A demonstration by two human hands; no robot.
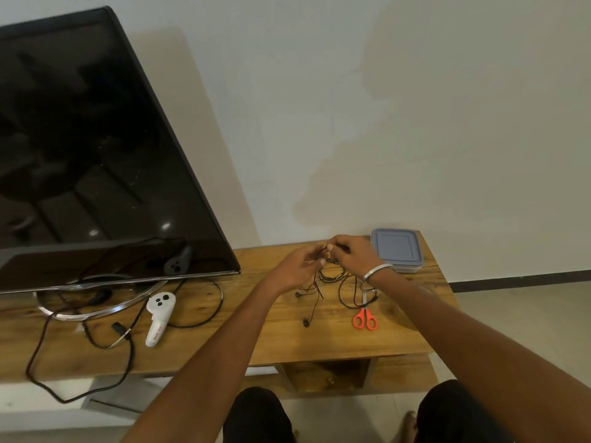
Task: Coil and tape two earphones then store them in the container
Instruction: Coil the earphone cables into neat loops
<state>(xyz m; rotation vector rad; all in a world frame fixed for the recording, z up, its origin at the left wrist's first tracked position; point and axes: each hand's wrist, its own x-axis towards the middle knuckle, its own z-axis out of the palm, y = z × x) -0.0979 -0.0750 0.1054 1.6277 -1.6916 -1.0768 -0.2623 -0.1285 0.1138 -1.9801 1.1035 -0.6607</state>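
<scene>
While the left hand (pixel 299 266) and right hand (pixel 353 255) each grip the thin black earphone cord (pixel 329 276) above the wooden surface (pixel 256 330), coiling is under way; taping should follow, lidded grey container (pixel 396 249) just beside.

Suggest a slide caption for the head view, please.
Both hands pinch a tangled earphone cable beside scissors and a lidded container.

One container (pixel 397 250), one scissors (pixel 365 318), two hands.

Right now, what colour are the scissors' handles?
Orange-red; the scissors show in the head view.
</scene>
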